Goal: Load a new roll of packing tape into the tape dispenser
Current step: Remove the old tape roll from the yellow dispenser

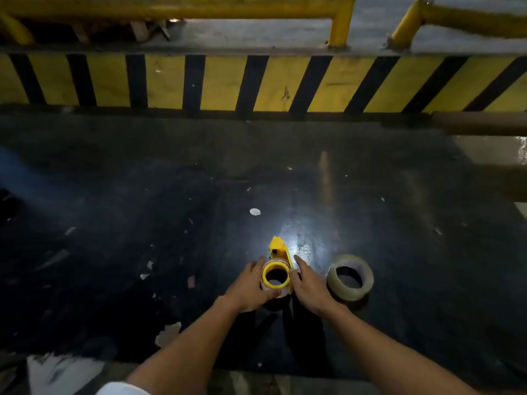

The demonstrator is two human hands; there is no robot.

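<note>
Worktop [171, 195]: dark, littered. Tape dispenser [278, 252]: yellow, centre, long axis pointing away. Left hand [248, 286] and right hand [309, 283]: flanking it, fingers loosely curled against its hub. New roll [350, 277]: flat, untouched, just beside the right hand, the nearer one.

The lower body of the yellow tape dispenser [278, 259] was hidden behind the left hand [251, 289] and right hand [308, 283], so what either hand gripped could not be told. The left thumb covered the near wall of the hub. Both forearms ran off the bottom edge. The cardboard tube [479, 123] was cut by the right edge.
</note>
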